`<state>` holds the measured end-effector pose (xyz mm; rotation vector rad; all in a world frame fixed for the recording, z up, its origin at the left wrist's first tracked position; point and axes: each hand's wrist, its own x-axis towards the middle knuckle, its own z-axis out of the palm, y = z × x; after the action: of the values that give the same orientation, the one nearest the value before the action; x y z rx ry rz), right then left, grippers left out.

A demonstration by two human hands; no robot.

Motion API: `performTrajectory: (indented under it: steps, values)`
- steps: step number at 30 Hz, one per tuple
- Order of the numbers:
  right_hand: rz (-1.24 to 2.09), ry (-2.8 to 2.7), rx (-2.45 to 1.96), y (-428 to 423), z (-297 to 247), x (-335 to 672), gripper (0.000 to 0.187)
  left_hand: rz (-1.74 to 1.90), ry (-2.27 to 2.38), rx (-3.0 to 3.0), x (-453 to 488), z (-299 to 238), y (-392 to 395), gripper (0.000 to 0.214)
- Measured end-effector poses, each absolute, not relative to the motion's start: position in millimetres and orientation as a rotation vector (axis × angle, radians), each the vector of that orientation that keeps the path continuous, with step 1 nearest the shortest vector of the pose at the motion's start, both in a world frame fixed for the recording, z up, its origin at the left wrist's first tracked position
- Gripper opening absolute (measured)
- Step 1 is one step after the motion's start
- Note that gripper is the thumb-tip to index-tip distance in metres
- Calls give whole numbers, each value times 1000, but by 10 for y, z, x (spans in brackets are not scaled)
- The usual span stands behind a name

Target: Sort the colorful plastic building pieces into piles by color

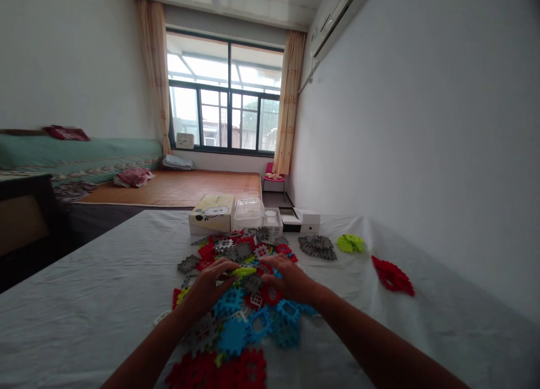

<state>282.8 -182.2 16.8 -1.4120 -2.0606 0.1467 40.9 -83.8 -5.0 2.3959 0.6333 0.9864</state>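
A yellow-green plastic building piece (pixel 244 272) is pinched between the thumb and fingers of my left hand (pixel 214 283). My right hand (pixel 289 277) hovers over the pile to the right, its fingers apart and curved, with nothing visible in them. Under both hands spreads a heap of flat, toothed interlocking pieces: blue ones (pixel 234 334) nearer me, red ones (pixel 248 366) at the front, grey ones (pixel 240 251) towards the back. Parts of the heap are hidden by my hands.
Separate groups lie to the right: grey pieces (pixel 317 247), yellow-green pieces (pixel 351 243) and red pieces (pixel 393 275). Behind the heap stand a yellow-and-white box (pixel 211 214), a clear plastic container (pixel 248 213) and a white box (pixel 309 220). A pale cloth (pixel 113 299) covers the table.
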Motion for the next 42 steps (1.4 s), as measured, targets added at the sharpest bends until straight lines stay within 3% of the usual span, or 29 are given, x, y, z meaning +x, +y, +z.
performTrajectory:
  steps: [6, 11, 17, 22, 26, 32, 40, 42]
  values:
    - [129, -2099, -1453, -1866, 130, 2451, 30, 904, 643, 2294, 446, -45, -921, 22]
    - [-81, -1772, -1743, -1757, 286, 3649, 30, 963, 664, 2324, 388, -96, -793, 28]
    - [-409, -1029, -2421, -2140, 332, 5489, 33, 1002, 732, 2352, 370, -139, -701, 27]
    - [-380, -943, -2594, -2243, 52, 5983, 23, 1030, 779, 2382, 335, -145, -670, 28]
    - [-334, -998, -2630, -2132, -2, 6031, 29, 1098, 877, 2378, 195, -143, -525, 30]
    - [-368, -1163, -2510, -1887, 151, 5565, 35, 994, 1149, 2396, 27, -109, -430, 29]
    - [216, -2099, -1529, -1549, 122, 3073, 29, 669, 901, 2514, 69, -158, -609, 36]
    - [235, -2283, -1388, -1498, 85, 2631, 41, 667, 901, 2477, 60, -163, -592, 31]
